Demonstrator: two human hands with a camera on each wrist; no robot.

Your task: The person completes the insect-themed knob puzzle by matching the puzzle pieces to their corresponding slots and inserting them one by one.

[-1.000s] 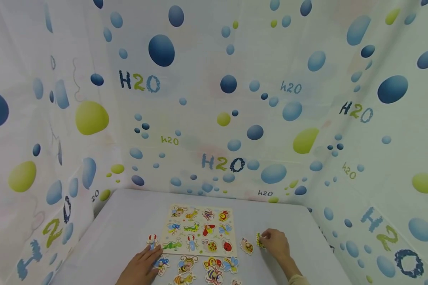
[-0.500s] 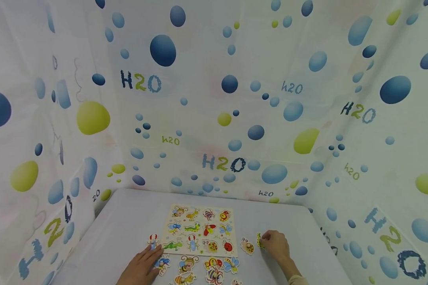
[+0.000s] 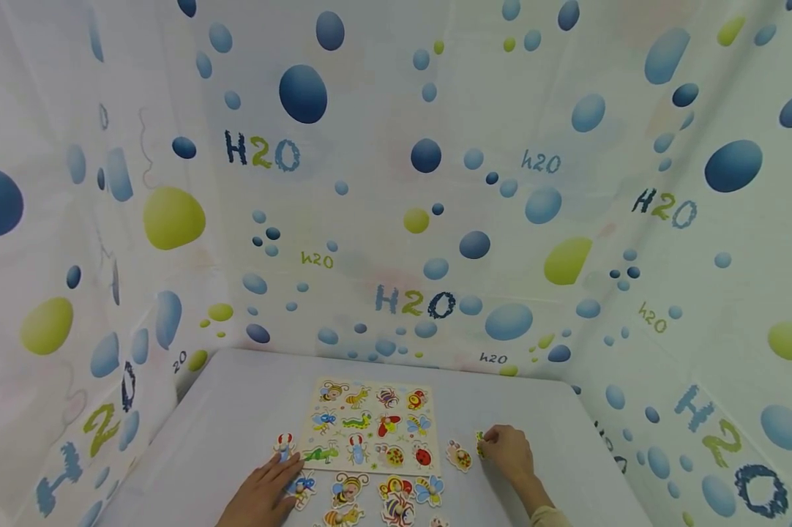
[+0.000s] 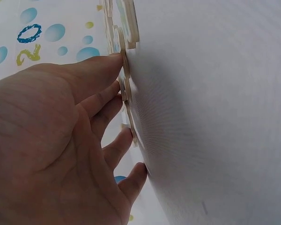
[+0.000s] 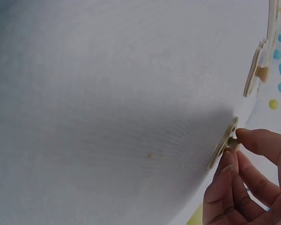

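My right hand (image 3: 511,455) pinches the small knob of a green-and-yellow puzzle piece (image 3: 480,444) to the right of the insect puzzle board (image 3: 370,440). In the right wrist view that piece (image 5: 221,146) is seen edge-on at the white tabletop, thumb and fingertips on its knob. Fingers mostly straight, my left hand (image 3: 260,490) rests at the board's lower left corner, partly over a blue insect piece (image 3: 302,489). The left wrist view shows this left hand (image 4: 70,122) with its fingertips touching thin wooden pieces and the table.
A ladybug piece (image 3: 460,456) lies between the board and my right hand. A red-horned beetle piece (image 3: 284,445) is left of the board. Several loose pieces lie in front, among them a bee (image 3: 348,489) and a spider (image 3: 397,509). A printed curtain (image 3: 370,219) surrounds the table.
The head view has shifted slightly. A little less of the green-and-yellow piece's face shows beside my right fingers; my left hand stays in place.
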